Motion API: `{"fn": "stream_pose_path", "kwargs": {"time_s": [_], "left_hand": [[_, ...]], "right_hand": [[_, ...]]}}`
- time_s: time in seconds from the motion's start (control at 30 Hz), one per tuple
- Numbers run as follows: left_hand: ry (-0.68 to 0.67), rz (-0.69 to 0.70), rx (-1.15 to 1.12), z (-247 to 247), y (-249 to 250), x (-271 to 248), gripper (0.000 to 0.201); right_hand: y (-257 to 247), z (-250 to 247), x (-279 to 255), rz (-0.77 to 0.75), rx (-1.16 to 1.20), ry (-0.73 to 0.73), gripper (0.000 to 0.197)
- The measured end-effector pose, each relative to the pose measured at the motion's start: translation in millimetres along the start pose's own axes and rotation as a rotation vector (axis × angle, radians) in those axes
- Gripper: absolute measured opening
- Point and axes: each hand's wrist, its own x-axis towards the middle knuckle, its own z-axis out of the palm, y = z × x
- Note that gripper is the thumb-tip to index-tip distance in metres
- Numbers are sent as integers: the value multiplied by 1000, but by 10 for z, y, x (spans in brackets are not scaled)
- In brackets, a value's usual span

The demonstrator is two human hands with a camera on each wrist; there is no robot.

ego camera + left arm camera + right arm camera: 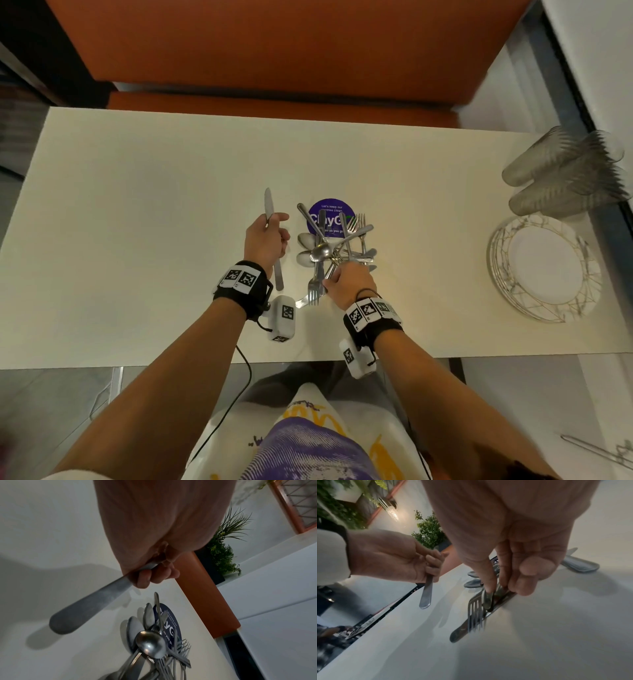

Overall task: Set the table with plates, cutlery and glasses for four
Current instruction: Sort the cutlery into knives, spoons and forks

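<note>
White and broad, the surface (137, 205) carried everything. Nearest the person, the right hand (349, 282) pinched a fork (313, 291) at the near edge of the cutlery pile (334, 245). Just left of the pile, the left hand (265, 240) gripped a knife (272, 236), blade pointing away. Well to the right lay stacked plates (544, 267), with glasses (565, 171) beyond them.

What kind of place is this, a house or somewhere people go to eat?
Probably a canteen or office pantry. An orange bench seat runs behind the white table, and a purple sticker on it asks people to keep things clean.
</note>
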Motion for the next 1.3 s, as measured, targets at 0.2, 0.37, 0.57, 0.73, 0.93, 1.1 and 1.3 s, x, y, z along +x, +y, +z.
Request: {"fn": "stream_pose_path", "kwargs": {"time_s": [0.2, 0.37, 0.57, 0.73, 0.93, 1.1, 1.3], "left_hand": [[-12, -11, 7, 12, -2, -52, 26], [-6, 1, 14, -13, -4, -77, 27], [27, -58, 7, -37, -7, -50, 29], [8, -84, 64, -10, 24, -37, 41], [-52, -30, 37, 78, 69, -87, 24], [-106, 15, 98, 178, 83, -36, 25], [-160, 64, 156, 336, 211, -38, 28]], "right_hand": [[-88, 45, -43, -31, -28, 42, 35], [-156, 9, -101, -55, -21, 44, 31], [-201, -65, -127, 31, 65, -12, 31], [-156, -212, -80, 88, 99, -35, 22], [-22, -402, -55, 57, 232, -24, 20], [80, -794, -171, -33, 395, 79, 24], [32, -1239, -276, -228, 491, 60, 10]]}}
